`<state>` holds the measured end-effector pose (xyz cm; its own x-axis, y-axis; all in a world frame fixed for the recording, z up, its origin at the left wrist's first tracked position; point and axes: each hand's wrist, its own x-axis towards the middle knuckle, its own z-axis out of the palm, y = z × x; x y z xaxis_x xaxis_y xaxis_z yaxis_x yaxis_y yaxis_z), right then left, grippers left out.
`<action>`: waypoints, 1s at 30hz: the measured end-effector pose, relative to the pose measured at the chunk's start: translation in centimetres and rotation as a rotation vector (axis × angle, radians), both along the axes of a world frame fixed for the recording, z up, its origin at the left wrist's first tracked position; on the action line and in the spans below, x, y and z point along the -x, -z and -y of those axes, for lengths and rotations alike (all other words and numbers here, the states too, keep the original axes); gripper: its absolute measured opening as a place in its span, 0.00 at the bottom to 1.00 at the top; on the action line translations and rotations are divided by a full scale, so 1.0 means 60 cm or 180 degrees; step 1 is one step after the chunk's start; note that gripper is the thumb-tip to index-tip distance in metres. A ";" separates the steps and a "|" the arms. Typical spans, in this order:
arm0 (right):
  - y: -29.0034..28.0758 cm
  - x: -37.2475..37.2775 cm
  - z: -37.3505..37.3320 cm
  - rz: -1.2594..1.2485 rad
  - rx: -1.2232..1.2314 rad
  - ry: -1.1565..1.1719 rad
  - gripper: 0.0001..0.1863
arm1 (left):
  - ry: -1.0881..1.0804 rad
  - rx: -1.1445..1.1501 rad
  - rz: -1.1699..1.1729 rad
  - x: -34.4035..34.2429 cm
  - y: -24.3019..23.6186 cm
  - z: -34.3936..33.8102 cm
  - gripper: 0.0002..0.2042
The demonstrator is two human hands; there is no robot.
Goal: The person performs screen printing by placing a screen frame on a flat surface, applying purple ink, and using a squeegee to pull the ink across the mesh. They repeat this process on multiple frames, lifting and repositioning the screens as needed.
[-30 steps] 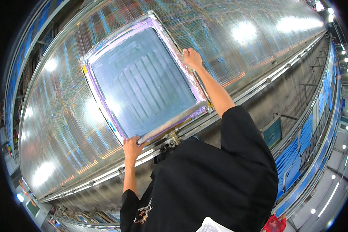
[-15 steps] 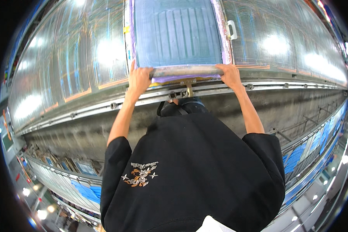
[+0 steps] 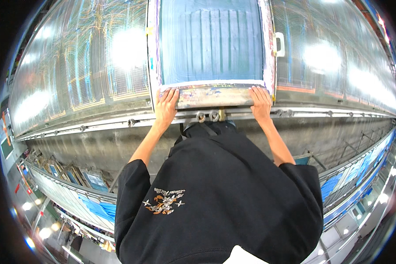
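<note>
A squeegee with a worn, paint-stained wooden grip lies across the near end of a screen-printing frame. My left hand is closed on its left end, with the fingers over the broad face. At the right end my right hand grips it the same way. The squeegee is tilted toward me, its broad side showing. Along its far edge runs a white strip, touching the blue mesh of the screen. Darker stripes show in the middle of that mesh. My thumbs are mostly hidden.
A long shiny print table with coloured line marks stretches left and right. A metal rail with round stops borders its near edge. A white handle sticks out from the frame's right side. Behind me stand racks with blue sheets.
The squeegee has tipped so its broad face shows, and my fingers now lie over it. The white strip has appeared at its far edge. The frame sits slightly lower and farther right in view.
</note>
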<state>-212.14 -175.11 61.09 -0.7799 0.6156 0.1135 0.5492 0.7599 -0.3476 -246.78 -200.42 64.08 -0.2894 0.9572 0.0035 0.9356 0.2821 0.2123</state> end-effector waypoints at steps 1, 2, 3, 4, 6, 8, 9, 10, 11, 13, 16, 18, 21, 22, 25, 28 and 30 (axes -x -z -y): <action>0.011 0.016 -0.027 0.0027 -0.0074 -0.0011 0.36 | -0.0198 0.0056 0.0164 0.001 0.001 -0.012 0.34; 0.021 0.031 -0.057 0.0057 -0.0147 -0.0020 0.37 | -0.0204 -0.0022 0.0071 0.021 0.010 -0.041 0.35; 0.027 0.046 -0.079 0.0098 -0.0192 -0.0011 0.39 | -0.0190 -0.0070 -0.0011 0.044 0.014 -0.070 0.35; 0.033 0.079 -0.129 0.0094 -0.0389 -0.0072 0.41 | -0.0179 -0.0095 -0.0106 0.075 0.016 -0.113 0.35; 0.033 0.152 -0.221 0.0120 -0.0355 -0.0057 0.41 | -0.0170 -0.0091 -0.0329 0.151 0.022 -0.215 0.35; 0.035 0.240 -0.328 0.0069 -0.0446 -0.0079 0.41 | -0.0174 -0.0362 -0.0382 0.241 0.038 -0.323 0.33; 0.045 0.285 -0.388 0.0034 -0.0538 -0.0079 0.41 | -0.0086 -0.0453 -0.0549 0.292 0.042 -0.386 0.31; 0.052 0.330 -0.447 -0.0013 -0.0709 -0.0090 0.40 | -0.0077 -0.0524 -0.0616 0.340 0.048 -0.445 0.29; 0.056 0.374 -0.506 -0.0044 -0.0869 -0.0103 0.39 | -0.0040 -0.0536 -0.0688 0.388 0.052 -0.505 0.29; 0.044 0.466 -0.632 -0.0212 -0.0398 -0.0083 0.30 | 0.0172 -0.0517 -0.0790 0.505 0.061 -0.601 0.29; -0.066 0.598 -0.770 0.0584 0.0223 -0.0513 0.18 | -0.0307 0.1150 -0.0548 0.668 -0.007 -0.711 0.21; -0.050 0.600 -0.841 0.0730 0.0254 -0.0544 0.27 | -0.0170 0.0940 -0.0409 0.703 -0.002 -0.774 0.15; -0.022 0.585 -0.842 0.0762 0.0171 -0.0267 0.38 | -0.0452 0.0687 -0.0899 0.624 0.009 -0.809 0.15; -0.025 0.587 -0.803 0.0688 0.0102 -0.0101 0.27 | -0.0569 0.0506 -0.1107 0.616 0.028 -0.780 0.15; 0.007 0.560 -0.709 0.0186 -0.0058 0.0031 0.18 | -0.0707 -0.0128 -0.0585 0.566 0.056 -0.670 0.23; 0.014 0.445 -0.610 0.0083 -0.0108 0.0030 0.21 | -0.0412 -0.0218 -0.0231 0.455 0.027 -0.584 0.18; 0.015 0.374 -0.512 0.0092 -0.0103 -0.0141 0.24 | -0.0233 -0.0371 -0.0516 0.386 0.041 -0.463 0.18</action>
<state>-234.57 -144.37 60.19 -0.8095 0.5767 0.1098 0.5243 0.7943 -0.3069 -269.93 -172.62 61.60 -0.3448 0.9240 0.1651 0.9381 0.3329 0.0959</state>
